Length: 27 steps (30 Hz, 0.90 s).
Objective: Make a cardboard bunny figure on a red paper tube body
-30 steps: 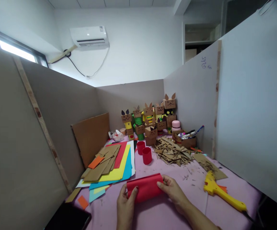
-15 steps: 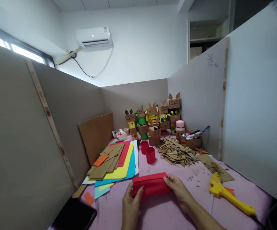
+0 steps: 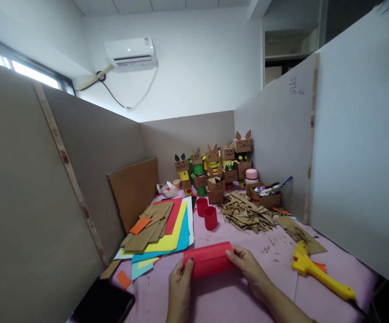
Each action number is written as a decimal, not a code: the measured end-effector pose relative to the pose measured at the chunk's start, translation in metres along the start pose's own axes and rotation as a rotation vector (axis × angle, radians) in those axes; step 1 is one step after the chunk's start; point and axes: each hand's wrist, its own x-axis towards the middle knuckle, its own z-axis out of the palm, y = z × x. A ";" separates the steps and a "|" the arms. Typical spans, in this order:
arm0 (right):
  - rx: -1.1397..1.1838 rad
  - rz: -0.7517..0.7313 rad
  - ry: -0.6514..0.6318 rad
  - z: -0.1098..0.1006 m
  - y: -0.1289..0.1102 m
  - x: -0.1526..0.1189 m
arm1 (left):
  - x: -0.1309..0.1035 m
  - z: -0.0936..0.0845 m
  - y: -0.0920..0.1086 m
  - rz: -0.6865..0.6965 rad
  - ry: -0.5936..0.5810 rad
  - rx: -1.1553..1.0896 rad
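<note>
A rolled red paper tube [image 3: 211,260] lies sideways between my hands, a seam running along its near face. My left hand [image 3: 181,279] grips its left end with the thumb on the front. At the right end, my right hand [image 3: 246,265] pinches the edge between thumb and fingers. Beyond the tube stand two short red paper cylinders [image 3: 210,218], one slightly behind the other.
Coloured sheets [image 3: 181,224] and cardboard pieces [image 3: 147,231] lie left. Cardboard scraps [image 3: 246,213] and a marker box [image 3: 265,197] are at right, cardboard figures [image 3: 216,186] behind. A yellow glue gun [image 3: 322,273] lies right; a black phone [image 3: 105,301] is front left.
The red paper has turned in my hands, so its seam now sits lower on the front and it looks rounder. Both hands have shifted slightly left.
</note>
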 end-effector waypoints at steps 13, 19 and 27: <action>0.018 0.013 0.019 0.000 -0.003 0.001 | 0.002 0.000 0.003 -0.022 0.031 -0.003; 0.023 0.000 -0.044 0.003 -0.001 0.001 | 0.004 0.001 -0.003 -0.052 -0.043 -0.005; 0.004 0.079 -0.115 0.003 -0.004 -0.007 | 0.006 -0.002 -0.020 -0.103 -0.203 0.068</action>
